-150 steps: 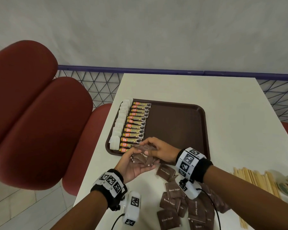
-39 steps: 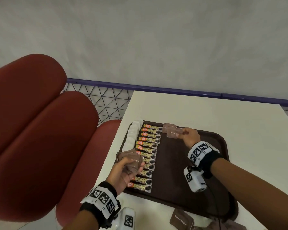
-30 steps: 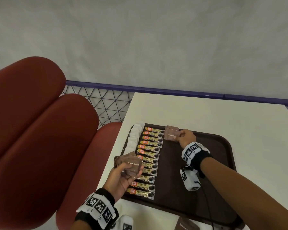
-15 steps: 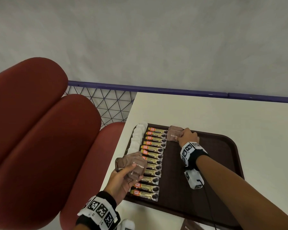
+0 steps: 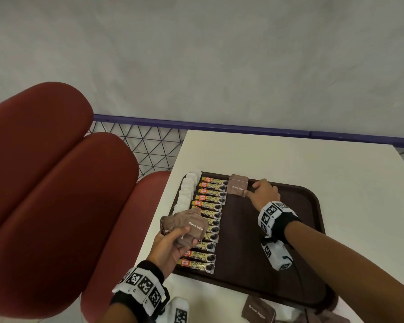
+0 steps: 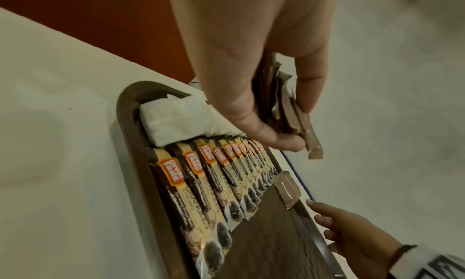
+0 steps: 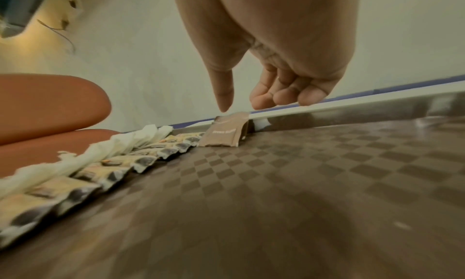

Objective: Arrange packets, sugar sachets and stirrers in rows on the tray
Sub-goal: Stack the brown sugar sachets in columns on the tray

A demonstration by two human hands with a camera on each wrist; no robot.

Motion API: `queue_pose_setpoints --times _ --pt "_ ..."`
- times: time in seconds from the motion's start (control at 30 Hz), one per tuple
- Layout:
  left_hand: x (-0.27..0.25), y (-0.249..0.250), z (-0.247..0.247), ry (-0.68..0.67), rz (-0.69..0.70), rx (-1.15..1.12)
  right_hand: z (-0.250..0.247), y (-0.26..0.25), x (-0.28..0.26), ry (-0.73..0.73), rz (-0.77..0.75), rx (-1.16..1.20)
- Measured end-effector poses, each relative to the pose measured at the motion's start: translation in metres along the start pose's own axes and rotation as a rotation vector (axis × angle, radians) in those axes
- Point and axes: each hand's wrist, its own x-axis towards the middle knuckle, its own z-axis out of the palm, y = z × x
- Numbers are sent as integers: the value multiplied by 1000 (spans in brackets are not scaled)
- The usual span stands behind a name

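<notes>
A dark brown tray [image 5: 313,199] lies on the white table. Along its left edge runs a row of white sachets [image 5: 188,192], then a row of coffee granule packets [image 5: 210,215]. One brown sugar sachet [image 5: 238,188] lies at the far end, beside the top coffee packet; it also shows in the wrist views [image 6: 286,189] [image 7: 224,132]. My right hand [image 5: 251,189] [image 7: 241,104] hovers at that sachet's right edge, thumb and fingers loose, gripping nothing. My left hand [image 5: 173,243] holds a stack of brown sugar sachets [image 5: 189,226] [image 6: 289,108] above the tray's left side.
Red padded chairs [image 5: 56,183] stand left of the table. More brown sugar sachets [image 5: 258,311] lie on the table at the near edge of the tray. A purple rail with wire mesh [image 5: 149,141] runs behind the table. The tray's middle and right are bare.
My right hand carried one brown sugar sachet to the tray's far end, set it beside the coffee packets and let go. The left hand kept its stack and barely moved.
</notes>
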Motion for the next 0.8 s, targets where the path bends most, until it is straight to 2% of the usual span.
queue_pose_setpoints --times 0.17,0.3,0.4,0.5,0.6,0.8 --pt "-5 -4 5 13 24 -1 -2 7 -31 -64 -188 44" --pt "-8 -8 10 16 36 3 -2 3 -62 -292 -348 224" --pt "-9 -13 14 24 50 7 -3 -10 -84 -496 -348 351" --pt "-11 -17 17 -1 61 9 1 -19 -97 -624 -316 489" --pt "-13 -19 20 -29 57 5 11 -21 -105 -645 -307 584" --pt "-15 -16 23 -31 36 -39 19 -20 -104 -663 -304 622"
